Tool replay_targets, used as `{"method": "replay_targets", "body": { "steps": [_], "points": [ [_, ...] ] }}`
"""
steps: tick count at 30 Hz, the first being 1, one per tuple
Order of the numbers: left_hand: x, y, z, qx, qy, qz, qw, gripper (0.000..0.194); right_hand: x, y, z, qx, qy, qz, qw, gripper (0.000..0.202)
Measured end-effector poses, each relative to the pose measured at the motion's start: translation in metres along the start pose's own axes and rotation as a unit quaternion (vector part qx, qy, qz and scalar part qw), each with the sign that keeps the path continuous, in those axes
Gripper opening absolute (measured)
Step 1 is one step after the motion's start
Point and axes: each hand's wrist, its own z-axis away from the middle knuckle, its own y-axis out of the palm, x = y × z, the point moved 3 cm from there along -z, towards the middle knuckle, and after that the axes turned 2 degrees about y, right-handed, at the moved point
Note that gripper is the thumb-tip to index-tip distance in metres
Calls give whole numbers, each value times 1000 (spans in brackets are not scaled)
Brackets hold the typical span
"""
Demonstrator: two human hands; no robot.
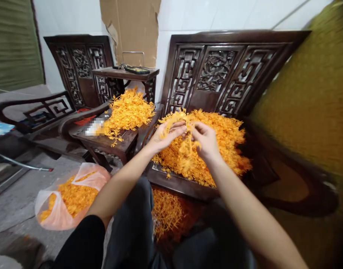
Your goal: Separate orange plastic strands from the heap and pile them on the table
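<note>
In front of me, my left hand (169,134) and my right hand (206,141) are raised close together with their fingers closed. Between them is an orange, branched artificial flower piece (189,131), pinched by both hands and partly blurred. Just behind and below lies a large heap of similar orange pieces (227,136) on the seat of a dark carved wooden bench (185,184). Some fingertips are hidden by the piece.
Another orange heap (132,110) lies on a wooden seat to the left. A pinkish plastic bag (102,175) of orange pieces sits on the floor. More orange stems (167,211) lie below, between my legs. A small side table (143,76) holds a phone (137,70).
</note>
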Motion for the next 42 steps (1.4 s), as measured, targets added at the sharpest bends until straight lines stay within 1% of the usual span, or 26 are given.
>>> {"method": "replay_targets", "body": {
  "steps": [1,3,5,6,8,11,14,17,21,23,26,28,30,32,34,36,37,39,41,42],
  "points": [
    [12,6,-1,-19,-4,44,999,49,-12,-1,9,14,11,0,1000,31],
    [33,15,-4,-58,-18,95,994,54,-34,-1,23,44,44,-14,998,36],
    [49,21,-5,-83,-38,107,990,56,-54,-2,31,75,70,-33,994,37],
    [57,23,-4,-86,-47,99,990,55,-64,-4,34,84,74,-41,993,37],
    [71,26,0,-81,-58,75,992,50,-80,-13,36,81,54,-37,994,34],
    [91,27,9,-63,-66,49,995,38,-100,-30,43,61,-3,3,998,26],
    [105,28,20,-27,-85,22,996,36,-110,-41,52,52,-30,23,998,22],
    [108,27,29,-9,-97,6,995,35,-109,-43,59,32,-24,-1,999,22],
    [108,25,38,-30,-123,41,991,36,-102,-40,56,-19,24,-68,997,34],
    [110,28,42,-28,-131,56,989,37,-98,-35,52,-38,40,-90,994,37],
    [110,36,46,-17,-134,76,988,35,-88,-23,45,-66,38,-141,987,40],
    [108,42,48,-30,-135,115,984,33,-80,-15,41,-88,36,-185,978,47],
    [105,47,50,-63,-144,181,971,35,-72,-7,37,-100,58,-209,971,56],
    [101,52,52,-94,-177,257,945,34,-66,-3,33,-100,93,-200,970,67],
    [98,57,55,-115,-224,320,913,25,-63,-2,28,-99,121,-175,972,77],
    [96,61,57,-136,-260,362,885,15,-62,-2,22,-88,134,-149,976,78],
    [96,63,58,-144,-267,374,876,13,-62,-1,20,-78,138,-136,978,75],
    [96,68,61,-142,-264,376,877,14,-65,0,15,-57,146,-114,981,71],
    [98,73,68,-128,-240,351,896,21,-67,1,14,-52,148,-91,983,69],
    [99,76,72,-118,-227,331,908,28,-68,1,14,-54,143,-68,986,68]
  ]
}}
